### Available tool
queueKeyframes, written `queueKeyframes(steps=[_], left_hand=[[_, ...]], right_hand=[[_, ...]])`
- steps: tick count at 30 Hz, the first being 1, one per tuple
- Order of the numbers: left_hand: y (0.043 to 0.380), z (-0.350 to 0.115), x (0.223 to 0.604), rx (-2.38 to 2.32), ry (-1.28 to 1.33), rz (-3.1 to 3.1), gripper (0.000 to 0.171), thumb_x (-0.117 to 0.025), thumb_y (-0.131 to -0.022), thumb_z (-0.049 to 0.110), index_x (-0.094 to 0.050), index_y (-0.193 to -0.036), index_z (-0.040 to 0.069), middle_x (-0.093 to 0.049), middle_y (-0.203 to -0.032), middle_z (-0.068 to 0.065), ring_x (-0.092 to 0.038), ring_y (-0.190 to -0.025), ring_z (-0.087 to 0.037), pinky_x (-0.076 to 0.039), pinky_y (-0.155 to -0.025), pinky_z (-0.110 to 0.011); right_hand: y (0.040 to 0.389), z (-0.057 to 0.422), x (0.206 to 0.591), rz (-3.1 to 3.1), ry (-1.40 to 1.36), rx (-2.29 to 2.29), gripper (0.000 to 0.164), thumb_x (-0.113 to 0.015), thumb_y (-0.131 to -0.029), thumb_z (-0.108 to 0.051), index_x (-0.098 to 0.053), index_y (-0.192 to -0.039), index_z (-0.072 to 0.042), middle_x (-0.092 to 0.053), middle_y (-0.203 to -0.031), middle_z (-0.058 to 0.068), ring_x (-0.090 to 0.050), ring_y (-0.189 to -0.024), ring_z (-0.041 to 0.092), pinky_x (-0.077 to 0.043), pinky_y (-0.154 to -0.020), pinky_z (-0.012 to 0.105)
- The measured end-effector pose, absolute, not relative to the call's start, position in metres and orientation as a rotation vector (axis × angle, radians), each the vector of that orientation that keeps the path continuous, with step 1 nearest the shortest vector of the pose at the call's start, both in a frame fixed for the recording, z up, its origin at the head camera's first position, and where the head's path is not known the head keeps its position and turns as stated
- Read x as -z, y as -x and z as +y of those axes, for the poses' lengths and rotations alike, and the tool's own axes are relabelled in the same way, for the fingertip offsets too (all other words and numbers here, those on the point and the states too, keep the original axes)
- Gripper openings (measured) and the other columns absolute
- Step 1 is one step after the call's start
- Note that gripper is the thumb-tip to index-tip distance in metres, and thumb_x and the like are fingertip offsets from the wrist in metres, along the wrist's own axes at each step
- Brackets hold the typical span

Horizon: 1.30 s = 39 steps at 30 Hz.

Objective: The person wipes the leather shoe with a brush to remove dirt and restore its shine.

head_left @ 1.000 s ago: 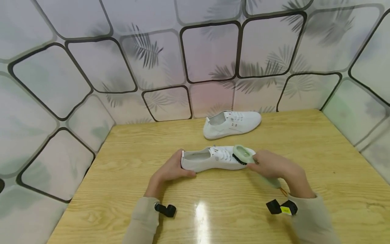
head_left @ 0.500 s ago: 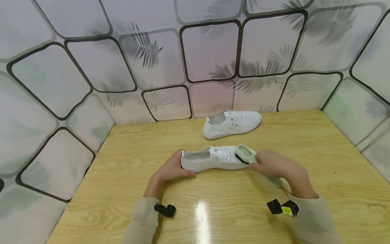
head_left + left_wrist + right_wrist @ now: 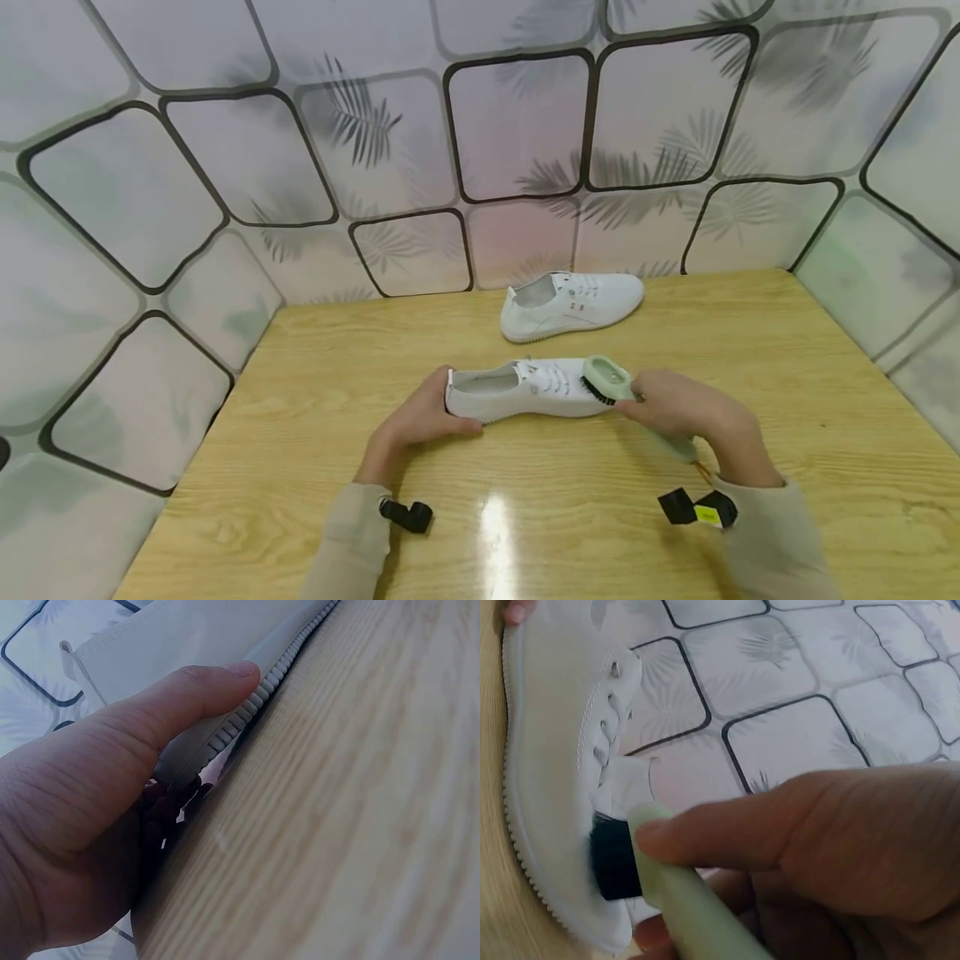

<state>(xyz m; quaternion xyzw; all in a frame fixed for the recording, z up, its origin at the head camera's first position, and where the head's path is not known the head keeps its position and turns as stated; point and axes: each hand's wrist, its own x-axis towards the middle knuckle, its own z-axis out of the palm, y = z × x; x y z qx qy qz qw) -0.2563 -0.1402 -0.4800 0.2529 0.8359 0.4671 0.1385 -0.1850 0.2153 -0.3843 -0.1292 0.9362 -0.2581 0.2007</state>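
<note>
A white lace-up shoe (image 3: pixel 487 405) lies on the wooden table, its toe pointing right. At its heel my left hand (image 3: pixel 426 412) grips the shoe; in the left wrist view the thumb (image 3: pixel 217 690) presses on the side just above the ribbed sole, while the other fingers are mostly hidden behind. My right hand (image 3: pixel 678 408) holds a pale green brush (image 3: pixel 609 377) by its handle. The brush's dark bristles (image 3: pixel 615 856) touch the shoe's upper near the toe, in front of the laces, as the right wrist view shows.
A second white shoe (image 3: pixel 577 304) stands farther back on the table (image 3: pixel 337 350), near the wall, also pointing right. Patterned walls (image 3: pixel 517 125) close off the back and both sides. An orange cord (image 3: pixel 703 472) hangs from the brush handle.
The right hand and brush have shifted slightly right along the shoe, toward the toe. The left hand and both shoes stay where they were.
</note>
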Motion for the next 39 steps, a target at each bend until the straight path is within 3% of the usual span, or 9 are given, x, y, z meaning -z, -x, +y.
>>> queueKeyframes(steps=[5, 11, 15, 20, 26, 34, 39], left_hand=[[0.262, -0.143, 0.487, -1.356, -0.721, 2.412, 0.071, -0.092, -0.070, 0.022, -0.050, -0.126, 0.009, -0.061, -0.123, -0.006, -0.058, -0.103, -0.018, -0.046, -0.092, -0.036], [0.263, -0.143, 0.489, -1.318, -0.743, 2.420, 0.071, -0.091, -0.071, 0.026, -0.049, -0.127, 0.012, -0.060, -0.124, -0.002, -0.058, -0.104, -0.016, -0.047, -0.091, -0.034], [0.263, -0.142, 0.488, -1.316, -0.732, 2.426, 0.070, -0.092, -0.070, 0.027, -0.049, -0.125, 0.014, -0.060, -0.124, 0.000, -0.058, -0.104, -0.015, -0.047, -0.091, -0.035], [0.261, -0.142, 0.487, -1.328, -0.731, 2.422, 0.071, -0.091, -0.071, 0.026, -0.049, -0.126, 0.013, -0.060, -0.123, -0.002, -0.058, -0.104, -0.016, -0.047, -0.091, -0.035], [0.262, -0.141, 0.487, -1.281, -0.747, 2.450, 0.072, -0.091, -0.071, 0.028, -0.048, -0.128, 0.013, -0.059, -0.124, -0.002, -0.058, -0.104, -0.016, -0.047, -0.091, -0.035], [0.257, -0.141, 0.476, -1.290, -0.744, 2.462, 0.071, -0.091, -0.072, 0.025, -0.050, -0.128, 0.009, -0.060, -0.123, -0.005, -0.057, -0.103, -0.017, -0.047, -0.091, -0.036], [0.262, -0.142, 0.486, -1.264, -0.748, 2.461, 0.072, -0.091, -0.071, 0.030, -0.049, -0.127, 0.012, -0.060, -0.122, -0.002, -0.058, -0.102, -0.015, -0.047, -0.089, -0.034]], right_hand=[[0.192, 0.214, 0.390, 2.659, 0.340, 0.750, 0.029, -0.052, -0.103, -0.025, -0.054, -0.082, -0.005, -0.044, -0.068, 0.002, -0.043, -0.059, 0.015, -0.039, -0.054, 0.030], [0.189, 0.215, 0.388, 2.576, 0.437, 0.823, 0.034, -0.057, -0.100, -0.029, -0.053, -0.072, -0.011, -0.039, -0.060, -0.003, -0.039, -0.053, 0.012, -0.037, -0.051, 0.029], [0.188, 0.221, 0.387, 2.611, 0.365, 0.765, 0.032, -0.056, -0.101, -0.028, -0.054, -0.076, -0.008, -0.042, -0.064, 0.000, -0.041, -0.056, 0.014, -0.037, -0.052, 0.030], [0.194, 0.216, 0.393, 2.659, 0.339, 0.752, 0.030, -0.052, -0.103, -0.027, -0.056, -0.083, -0.005, -0.044, -0.068, 0.001, -0.043, -0.061, 0.015, -0.038, -0.055, 0.030], [0.188, 0.223, 0.386, 2.592, 0.430, 0.816, 0.036, -0.058, -0.099, -0.026, -0.051, -0.067, -0.012, -0.037, -0.058, -0.004, -0.036, -0.052, 0.011, -0.034, -0.051, 0.028], [0.197, 0.217, 0.393, 2.660, 0.341, 0.761, 0.029, -0.053, -0.103, -0.027, -0.055, -0.083, -0.005, -0.042, -0.069, 0.001, -0.043, -0.063, 0.016, -0.038, -0.057, 0.031], [0.192, 0.219, 0.390, 2.613, 0.467, 0.785, 0.032, -0.057, -0.101, -0.026, -0.053, -0.074, -0.009, -0.038, -0.064, -0.003, -0.038, -0.058, 0.013, -0.035, -0.055, 0.029]])
